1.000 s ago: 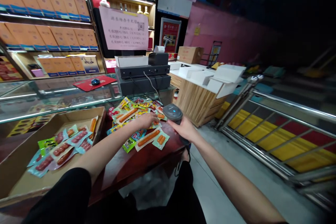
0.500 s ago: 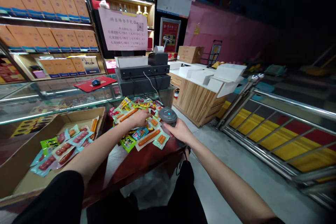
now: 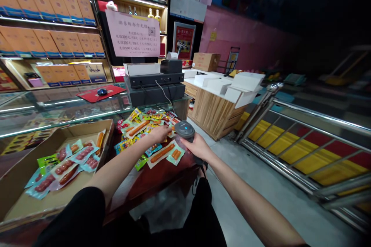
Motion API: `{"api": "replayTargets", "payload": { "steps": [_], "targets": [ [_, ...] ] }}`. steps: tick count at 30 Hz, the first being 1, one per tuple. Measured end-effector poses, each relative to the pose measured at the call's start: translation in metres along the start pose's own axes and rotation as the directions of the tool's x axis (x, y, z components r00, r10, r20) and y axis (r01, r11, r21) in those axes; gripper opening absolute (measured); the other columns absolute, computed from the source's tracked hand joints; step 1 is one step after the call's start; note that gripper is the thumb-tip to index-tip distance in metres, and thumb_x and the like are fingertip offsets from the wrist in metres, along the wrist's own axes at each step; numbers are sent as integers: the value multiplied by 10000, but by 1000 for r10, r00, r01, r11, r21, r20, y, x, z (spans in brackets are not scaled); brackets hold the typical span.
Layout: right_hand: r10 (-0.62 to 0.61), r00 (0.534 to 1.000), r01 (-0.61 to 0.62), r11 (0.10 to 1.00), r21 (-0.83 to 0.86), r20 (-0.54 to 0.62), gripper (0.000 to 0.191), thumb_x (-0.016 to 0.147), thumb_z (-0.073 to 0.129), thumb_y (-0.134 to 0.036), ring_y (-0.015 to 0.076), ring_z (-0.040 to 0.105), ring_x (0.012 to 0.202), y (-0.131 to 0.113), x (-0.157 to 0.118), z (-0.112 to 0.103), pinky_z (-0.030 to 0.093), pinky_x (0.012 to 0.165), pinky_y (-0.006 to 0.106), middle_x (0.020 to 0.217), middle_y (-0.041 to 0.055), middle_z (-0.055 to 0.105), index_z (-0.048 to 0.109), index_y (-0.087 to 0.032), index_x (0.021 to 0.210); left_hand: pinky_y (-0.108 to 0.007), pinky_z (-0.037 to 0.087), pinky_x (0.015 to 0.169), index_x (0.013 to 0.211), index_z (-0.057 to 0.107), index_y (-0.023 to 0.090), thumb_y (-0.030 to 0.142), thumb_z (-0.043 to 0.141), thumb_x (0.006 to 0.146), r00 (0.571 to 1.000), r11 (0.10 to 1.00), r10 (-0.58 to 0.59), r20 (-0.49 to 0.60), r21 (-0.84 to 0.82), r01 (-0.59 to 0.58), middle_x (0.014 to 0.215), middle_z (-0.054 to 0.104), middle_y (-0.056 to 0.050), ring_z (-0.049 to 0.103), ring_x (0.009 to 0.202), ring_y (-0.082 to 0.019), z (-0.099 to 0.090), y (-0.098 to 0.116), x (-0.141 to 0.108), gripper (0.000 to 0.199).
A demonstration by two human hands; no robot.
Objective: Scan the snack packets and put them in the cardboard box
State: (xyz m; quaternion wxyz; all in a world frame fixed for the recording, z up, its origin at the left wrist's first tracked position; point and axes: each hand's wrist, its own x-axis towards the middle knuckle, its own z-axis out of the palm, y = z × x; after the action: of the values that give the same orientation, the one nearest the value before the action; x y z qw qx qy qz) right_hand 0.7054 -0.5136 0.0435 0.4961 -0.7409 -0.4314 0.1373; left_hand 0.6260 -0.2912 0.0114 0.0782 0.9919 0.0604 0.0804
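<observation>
My right hand is wrapped round a dark grey handheld barcode scanner, held upright at the right end of a pile of snack packets; a small blue light shows on its top. Just left of the scanner, my left hand is over the pile, fingers closed at the edge of a small sausage packet, which they partly hide. Nearer me lie a long sausage packet and another small packet with short sausages. The pile rests on a dark red table.
At left, a shallow cardboard box holds several sausage packets. Behind the pile stand a glass counter and black till equipment with a hanging cable. A metal railing runs along the right, past a wooden counter.
My left hand has moved right, closer to the scanner, and onto a small sausage packet. My right hand still holds the scanner. The view has shifted slightly.
</observation>
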Motion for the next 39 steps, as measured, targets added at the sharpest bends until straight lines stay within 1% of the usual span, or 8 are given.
{"api": "replayTargets", "payload": {
  "steps": [3, 7, 10, 14, 23, 28, 32, 39],
  "targets": [
    [-95, 996, 95, 995, -14, -1, 361, 769, 700, -307, 244, 706, 897, -4, 2, 3, 551, 851, 391, 947, 51, 750, 657, -212, 1114, -304, 497, 806, 927, 735, 198, 226, 648, 775, 963, 914, -238, -126, -365, 178, 879, 709, -62, 656, 887, -233, -22, -20, -7, 177],
    [-178, 982, 179, 984, -1, 66, 370, 767, 699, -271, 254, 659, 1086, -12, 3, 21, 489, 980, 400, 1127, 78, 721, 661, -194, 1126, -290, 526, 687, 716, 699, 171, 287, 836, 584, 874, 467, -479, 74, -822, 326, 633, 671, -11, 655, 700, -202, -56, -53, -35, 224],
    [-127, 982, 128, 992, 0, 141, 317, 775, 692, -286, 264, 695, 983, -19, 1, 45, 529, 904, 402, 1017, 77, 744, 682, -183, 1076, -293, 551, 676, 783, 700, 150, 248, 912, 461, 837, 178, -528, 146, -944, 277, 714, 714, -32, 670, 687, -185, -72, -70, -65, 398],
    [-170, 967, 164, 985, 48, 191, 343, 768, 709, -291, 277, 686, 1029, -30, 3, 81, 535, 898, 407, 1049, 68, 740, 681, -213, 1101, -229, 541, 599, 765, 701, 137, 221, 924, 491, 733, 23, -653, 191, -962, 271, 735, 719, -43, 664, 648, -143, -80, -85, -92, 363],
    [-231, 947, 222, 973, 64, 224, 369, 768, 691, -268, 277, 662, 1093, -49, 17, 109, 508, 956, 399, 1119, 79, 726, 668, -203, 1131, -268, 589, 636, 781, 642, 123, 87, 866, 597, 639, -179, -731, 239, -971, 157, 768, 715, -55, 679, 651, -143, -79, -97, -93, 292],
    [-143, 971, 148, 989, -15, 193, 269, 759, 687, -265, 281, 696, 977, -48, 20, 105, 545, 849, 400, 968, 67, 743, 691, -190, 1017, -310, 607, 720, 780, 607, 123, 32, 846, 596, 667, -184, -717, 203, -978, 101, 795, 712, -52, 705, 719, -165, -73, -85, -86, 315],
    [-208, 960, 200, 978, 63, 186, 263, 787, 655, -271, 250, 676, 1026, -47, 24, 102, 520, 906, 381, 996, 52, 742, 688, -189, 1035, -301, 607, 741, 814, 642, 116, 22, 854, 569, 696, -185, -692, 191, -979, 84, 831, 724, -57, 713, 759, -173, -70, -79, -83, 337],
    [-161, 971, 159, 987, 26, 176, 280, 798, 643, -312, 258, 685, 952, -46, 26, 100, 520, 877, 388, 991, 79, 737, 677, -166, 1035, -253, 589, 723, 833, 677, 124, 47, 882, 523, 674, -164, -714, 188, -981, 101, 888, 737, -77, 715, 764, -167, -68, -84, -84, 379]
  ]
}}
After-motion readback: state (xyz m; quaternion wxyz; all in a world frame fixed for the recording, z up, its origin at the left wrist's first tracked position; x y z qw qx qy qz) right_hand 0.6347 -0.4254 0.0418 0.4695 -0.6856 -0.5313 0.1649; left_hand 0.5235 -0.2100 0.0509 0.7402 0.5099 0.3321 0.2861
